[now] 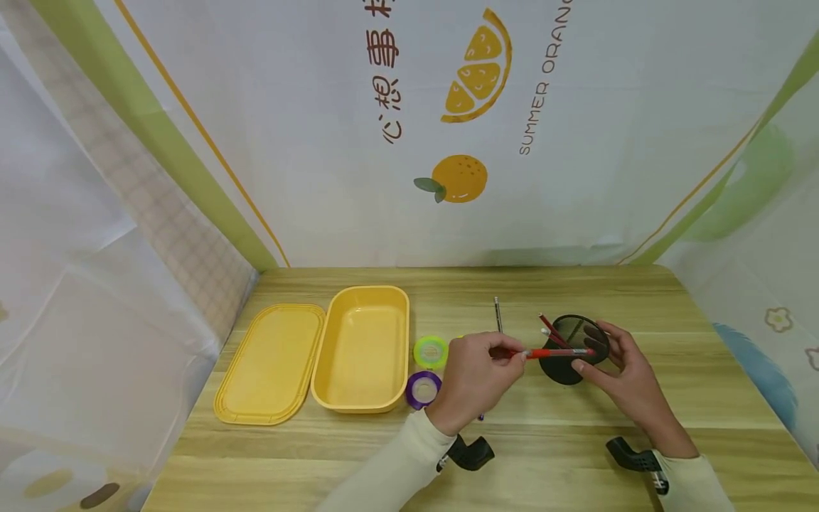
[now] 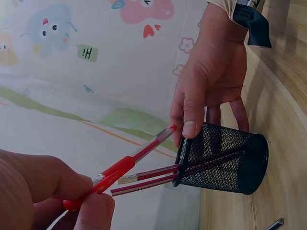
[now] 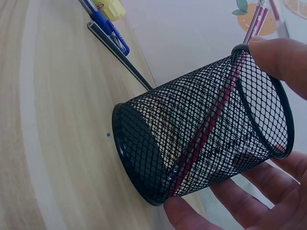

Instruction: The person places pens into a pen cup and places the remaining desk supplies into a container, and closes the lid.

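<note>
My left hand (image 1: 476, 377) pinches a red pen (image 1: 552, 353), held nearly level with its red tip toward the cup's mouth. In the left wrist view the tip is right at the rim of the black mesh pen cup (image 2: 225, 158). My right hand (image 1: 630, 380) grips the cup by its rim and side, thumb at the rim and fingers spread along the mesh. The cup leans with its mouth toward the left hand. Two dark red pencils (image 2: 151, 175) lie inside it, ends sticking out past the rim.
A yellow box (image 1: 361, 348) stands left of centre, its yellow lid (image 1: 271, 363) beside it. Green (image 1: 431, 341) and purple (image 1: 409, 391) tape rolls lie right of the box. A dark pencil (image 1: 498, 313), a blue pen (image 3: 103, 24) and a yellow highlighter (image 3: 112, 8) are near the cup.
</note>
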### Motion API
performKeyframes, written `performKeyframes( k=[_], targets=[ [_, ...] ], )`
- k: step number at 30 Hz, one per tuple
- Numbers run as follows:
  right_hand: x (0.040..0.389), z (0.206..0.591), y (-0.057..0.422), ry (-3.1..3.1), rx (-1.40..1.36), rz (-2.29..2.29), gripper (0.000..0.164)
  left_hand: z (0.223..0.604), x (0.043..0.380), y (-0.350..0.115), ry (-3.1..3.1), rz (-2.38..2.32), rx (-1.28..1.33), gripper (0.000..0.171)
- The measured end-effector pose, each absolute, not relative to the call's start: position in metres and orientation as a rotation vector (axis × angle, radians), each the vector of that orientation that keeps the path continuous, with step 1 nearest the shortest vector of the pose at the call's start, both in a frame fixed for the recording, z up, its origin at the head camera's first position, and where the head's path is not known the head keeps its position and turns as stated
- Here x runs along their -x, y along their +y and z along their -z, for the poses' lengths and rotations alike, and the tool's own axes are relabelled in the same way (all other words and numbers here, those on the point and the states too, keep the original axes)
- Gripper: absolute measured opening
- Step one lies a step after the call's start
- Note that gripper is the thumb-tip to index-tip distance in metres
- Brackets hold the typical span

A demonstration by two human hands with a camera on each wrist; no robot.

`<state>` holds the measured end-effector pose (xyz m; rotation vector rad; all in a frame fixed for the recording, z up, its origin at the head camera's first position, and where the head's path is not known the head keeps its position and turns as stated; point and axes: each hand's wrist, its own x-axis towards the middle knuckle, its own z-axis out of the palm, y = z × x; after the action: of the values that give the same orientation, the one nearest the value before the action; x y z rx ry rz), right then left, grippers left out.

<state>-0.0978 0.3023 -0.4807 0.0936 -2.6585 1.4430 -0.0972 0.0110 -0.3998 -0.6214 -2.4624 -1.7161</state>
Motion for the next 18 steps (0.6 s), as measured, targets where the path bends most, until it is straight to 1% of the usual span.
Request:
performKeyframes(
  k=[9,18],
  targets=[
    [0.098,0.481,0.301,-2.652,-0.088,-1.448,0.084,0.4,0.108,0.021,-2.455,1.68,0.675,0.008],
    [0.098,0.482,0.301,-2.671,-0.07,-1.431,0.084,0.401,0.122,0.036,-2.501,1.605,0.675,0.011]
  ],
)
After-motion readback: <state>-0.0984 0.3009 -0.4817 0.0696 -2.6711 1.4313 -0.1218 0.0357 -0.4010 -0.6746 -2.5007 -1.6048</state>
